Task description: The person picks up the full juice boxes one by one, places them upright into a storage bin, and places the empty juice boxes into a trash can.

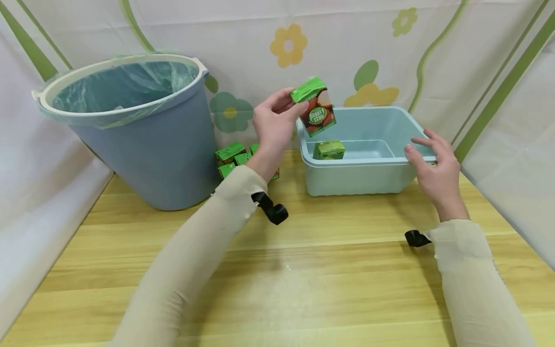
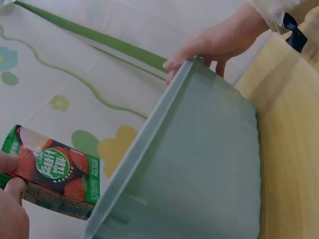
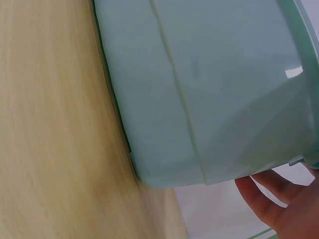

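Note:
My left hand (image 1: 275, 120) pinches a green and red juice box (image 1: 320, 113) between thumb and fingers. It holds the box tilted above the left end of a light blue plastic basin (image 1: 360, 178). The left wrist view shows the same juice box (image 2: 55, 167) with a fruit picture and white lettering. Another juice box (image 1: 329, 150), mostly green, lies inside the basin at its left. At the basin's right front corner my right hand (image 1: 440, 168) grips the rim. In the right wrist view, fingers (image 3: 261, 199) of that hand touch the outside of the wall.
A tall blue bin (image 1: 151, 149) lined with a thin plastic bag stands at the left. Several juice boxes (image 1: 230, 153) sit beside it, partly hidden by my left forearm. A flower-printed cloth (image 1: 243, 43) hangs behind the wooden table (image 1: 312, 279).

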A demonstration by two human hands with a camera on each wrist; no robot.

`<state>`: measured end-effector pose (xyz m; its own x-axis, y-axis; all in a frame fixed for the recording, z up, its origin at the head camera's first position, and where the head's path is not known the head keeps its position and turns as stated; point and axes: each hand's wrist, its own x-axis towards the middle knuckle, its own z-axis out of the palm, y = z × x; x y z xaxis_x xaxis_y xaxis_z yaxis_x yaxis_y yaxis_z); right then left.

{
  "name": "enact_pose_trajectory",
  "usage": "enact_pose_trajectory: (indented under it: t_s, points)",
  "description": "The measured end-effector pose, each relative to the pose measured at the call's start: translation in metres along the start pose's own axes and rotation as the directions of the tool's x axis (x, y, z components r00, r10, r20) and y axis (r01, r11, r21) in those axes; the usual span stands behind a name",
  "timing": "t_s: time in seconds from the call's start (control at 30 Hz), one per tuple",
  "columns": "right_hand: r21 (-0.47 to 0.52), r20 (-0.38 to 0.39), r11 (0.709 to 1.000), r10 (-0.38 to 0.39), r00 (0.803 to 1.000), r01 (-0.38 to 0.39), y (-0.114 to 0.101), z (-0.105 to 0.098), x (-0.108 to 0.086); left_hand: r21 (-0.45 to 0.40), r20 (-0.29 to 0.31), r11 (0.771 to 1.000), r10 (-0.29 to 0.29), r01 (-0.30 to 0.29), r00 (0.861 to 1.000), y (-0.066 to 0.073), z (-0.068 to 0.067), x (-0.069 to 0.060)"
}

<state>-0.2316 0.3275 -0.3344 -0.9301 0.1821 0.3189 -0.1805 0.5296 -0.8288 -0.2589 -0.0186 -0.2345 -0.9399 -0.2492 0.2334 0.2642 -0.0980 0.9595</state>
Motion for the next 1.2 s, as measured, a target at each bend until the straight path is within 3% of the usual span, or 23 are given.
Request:
enact_pose_trajectory:
  t_s: [0.13,0.27,0.4,0.63,0.83,0.93,1.07,1.2]
  points:
    - [-0.003,-0.003,1.0,0.001,1.0,-0.001,-0.001,0.0,0.0,0.024,-0.007,1.0,-0.013,0.013,1.0,-0.01,0.015,0.003]
    - [-0.003,-0.001,1.0,-0.001,1.0,0.001,0.0,0.001,0.0,0.105,0.011,0.994,-0.007,0.006,1.0,-0.021,0.025,0.007]
    - [0.003,-0.001,1.0,0.0,1.0,0.0,0.0,0.002,-0.002,0.22,0.046,0.975,0.003,-0.013,0.999,-0.027,0.03,0.011]
    - [0.004,-0.003,1.0,-0.006,1.0,0.006,-0.005,0.003,-0.001,0.343,0.102,0.935,0.06,-0.092,0.993,-0.035,0.039,0.017]
    - [0.006,-0.009,1.0,-0.01,1.0,0.01,-0.005,0.002,0.0,0.469,0.192,0.866,0.092,-0.174,0.977,-0.043,0.041,0.022]
    - [0.006,-0.012,1.0,-0.008,1.0,0.008,-0.004,0.002,0.0,0.543,0.251,0.81,0.093,-0.22,0.963,-0.048,0.041,0.024]
    - [0.004,-0.013,1.0,-0.008,1.0,0.008,-0.005,0.003,0.0,0.621,0.357,0.722,0.085,-0.304,0.93,-0.051,0.038,0.027]
    - [0.0,-0.016,1.0,-0.008,1.0,0.008,-0.006,0.004,-0.001,0.658,0.448,0.649,0.069,-0.381,0.891,-0.05,0.037,0.029]
